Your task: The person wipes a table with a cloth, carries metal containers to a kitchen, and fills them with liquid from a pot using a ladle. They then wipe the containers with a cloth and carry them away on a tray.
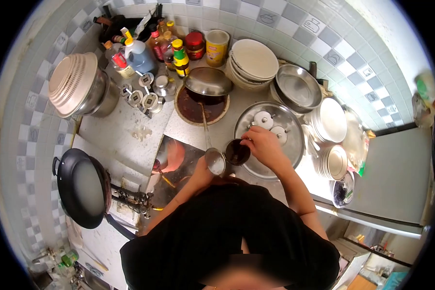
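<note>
My left hand is closed around a small metal cup with something whitish inside. Just right of it, my right hand grips the rim of a dark-looking cup, whose contents I cannot make out. The two cups are side by side in front of my body. Behind them sits a round pot of dark red-brown sauce, partly covered by a tilted metal lid. A long handle reaches from the sauce toward the left cup. Under my right forearm lies a large metal tray with two white knobbed lids.
A black wok with cloudy liquid stands at left, its handle pointing toward me. Sauce bottles and several small lidded jars are at the back left. Stacked plates, pans and bowls line the back and right.
</note>
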The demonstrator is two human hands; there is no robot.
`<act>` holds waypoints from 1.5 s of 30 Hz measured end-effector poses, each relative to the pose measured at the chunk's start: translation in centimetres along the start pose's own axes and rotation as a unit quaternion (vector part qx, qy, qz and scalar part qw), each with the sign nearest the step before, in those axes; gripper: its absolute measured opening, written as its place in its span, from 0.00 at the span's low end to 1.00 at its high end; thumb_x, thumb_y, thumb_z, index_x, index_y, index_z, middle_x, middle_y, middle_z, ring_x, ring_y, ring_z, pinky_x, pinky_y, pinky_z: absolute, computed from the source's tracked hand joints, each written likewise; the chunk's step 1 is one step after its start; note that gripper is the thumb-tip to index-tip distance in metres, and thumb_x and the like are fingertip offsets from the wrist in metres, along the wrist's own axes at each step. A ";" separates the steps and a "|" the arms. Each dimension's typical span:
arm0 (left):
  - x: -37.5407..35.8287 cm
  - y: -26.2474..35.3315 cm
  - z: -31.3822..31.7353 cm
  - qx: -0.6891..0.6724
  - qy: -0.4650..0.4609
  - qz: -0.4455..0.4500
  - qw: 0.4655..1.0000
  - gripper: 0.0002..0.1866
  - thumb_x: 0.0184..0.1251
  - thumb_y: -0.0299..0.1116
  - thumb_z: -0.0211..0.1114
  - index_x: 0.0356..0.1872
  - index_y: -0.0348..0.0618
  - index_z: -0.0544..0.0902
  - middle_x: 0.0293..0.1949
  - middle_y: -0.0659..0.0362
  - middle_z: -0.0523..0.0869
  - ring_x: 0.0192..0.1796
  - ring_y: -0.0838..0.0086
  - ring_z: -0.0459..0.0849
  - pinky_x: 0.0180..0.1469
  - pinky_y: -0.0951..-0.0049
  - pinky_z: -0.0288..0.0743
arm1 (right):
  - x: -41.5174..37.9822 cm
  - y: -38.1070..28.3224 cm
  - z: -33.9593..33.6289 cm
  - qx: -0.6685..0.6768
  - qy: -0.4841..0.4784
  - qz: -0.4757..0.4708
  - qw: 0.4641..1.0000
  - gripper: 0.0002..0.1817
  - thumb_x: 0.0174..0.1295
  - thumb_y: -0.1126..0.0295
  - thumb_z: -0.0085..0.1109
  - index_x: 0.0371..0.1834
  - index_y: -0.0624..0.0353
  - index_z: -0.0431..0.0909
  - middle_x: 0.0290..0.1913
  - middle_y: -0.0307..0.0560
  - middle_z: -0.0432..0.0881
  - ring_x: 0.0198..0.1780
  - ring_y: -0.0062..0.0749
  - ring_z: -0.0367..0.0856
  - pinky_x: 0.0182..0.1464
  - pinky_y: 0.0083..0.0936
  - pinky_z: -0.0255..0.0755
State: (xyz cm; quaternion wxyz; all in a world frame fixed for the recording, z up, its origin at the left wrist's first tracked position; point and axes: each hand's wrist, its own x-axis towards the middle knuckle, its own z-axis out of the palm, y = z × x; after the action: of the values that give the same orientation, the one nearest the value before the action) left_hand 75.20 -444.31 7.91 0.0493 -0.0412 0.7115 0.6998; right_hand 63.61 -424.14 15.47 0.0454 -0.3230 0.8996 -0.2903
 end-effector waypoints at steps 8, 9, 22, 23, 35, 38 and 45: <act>-0.4 0.8 -1.5 -0.100 0.020 -0.010 0.995 0.08 0.68 0.29 0.56 0.43 0.37 0.78 0.37 0.60 0.81 0.42 0.75 0.79 0.42 0.72 0.77 | 2.8 -1.5 0.8 -0.058 -0.002 -0.031 0.998 0.05 0.59 0.71 0.61 0.31 0.60 0.76 0.33 0.51 0.79 0.36 0.50 0.81 0.37 0.41 0.74; -0.4 0.8 -1.5 -0.128 0.026 -0.035 0.991 0.07 0.68 0.27 0.55 0.43 0.37 0.78 0.36 0.61 0.81 0.42 0.76 0.79 0.41 0.72 0.77 | 3.0 -1.7 1.0 -0.059 -0.001 -0.031 0.998 0.05 0.59 0.71 0.61 0.31 0.60 0.76 0.33 0.51 0.79 0.36 0.50 0.81 0.37 0.41 0.74; 0.8 -1.4 -2.6 -0.026 0.012 0.052 0.998 0.07 0.65 0.24 0.53 0.41 0.35 0.78 0.34 0.59 0.82 0.38 0.75 0.79 0.41 0.72 0.75 | 4.3 -1.3 3.0 -0.060 0.075 -0.085 0.992 0.05 0.56 0.79 0.59 0.31 0.63 0.72 0.30 0.53 0.75 0.34 0.51 0.78 0.35 0.40 0.72; 0.9 -1.1 -2.7 -0.026 0.012 0.052 0.998 0.07 0.65 0.24 0.53 0.41 0.35 0.78 0.34 0.59 0.82 0.38 0.75 0.79 0.41 0.72 0.75 | 4.4 -1.2 3.1 -0.058 0.080 -0.089 0.991 0.05 0.55 0.79 0.59 0.31 0.63 0.73 0.30 0.53 0.75 0.34 0.50 0.78 0.35 0.40 0.72; 1.0 0.1 -3.2 0.066 0.040 0.128 0.989 0.13 0.65 0.26 0.54 0.47 0.31 0.78 0.38 0.51 0.85 0.42 0.68 0.84 0.46 0.69 0.76 | 5.5 -1.7 4.4 -0.097 0.115 -0.092 0.984 0.05 0.54 0.79 0.59 0.30 0.61 0.72 0.31 0.52 0.75 0.34 0.49 0.78 0.36 0.39 0.72; 0.9 0.2 -3.3 0.064 0.049 0.119 0.990 0.13 0.64 0.25 0.53 0.47 0.31 0.78 0.38 0.51 0.85 0.42 0.68 0.84 0.46 0.69 0.76 | 5.6 -1.6 4.9 -0.104 0.113 -0.083 0.985 0.05 0.54 0.79 0.59 0.30 0.61 0.72 0.30 0.51 0.75 0.34 0.49 0.78 0.36 0.39 0.73; 0.9 -2.2 -3.5 -0.044 0.074 0.018 0.996 0.11 0.60 0.20 0.50 0.41 0.33 0.79 0.33 0.55 0.84 0.36 0.72 0.82 0.39 0.72 0.75 | 5.9 -2.3 5.1 -0.111 0.115 -0.065 0.985 0.03 0.57 0.77 0.60 0.30 0.61 0.75 0.31 0.52 0.76 0.33 0.50 0.79 0.35 0.40 0.74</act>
State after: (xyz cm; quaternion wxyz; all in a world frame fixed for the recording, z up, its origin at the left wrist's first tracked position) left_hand 74.54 -447.83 5.67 -0.0178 -0.0820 0.6824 0.7262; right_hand 61.59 -431.67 13.10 -0.1132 -0.3483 0.9026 -0.2263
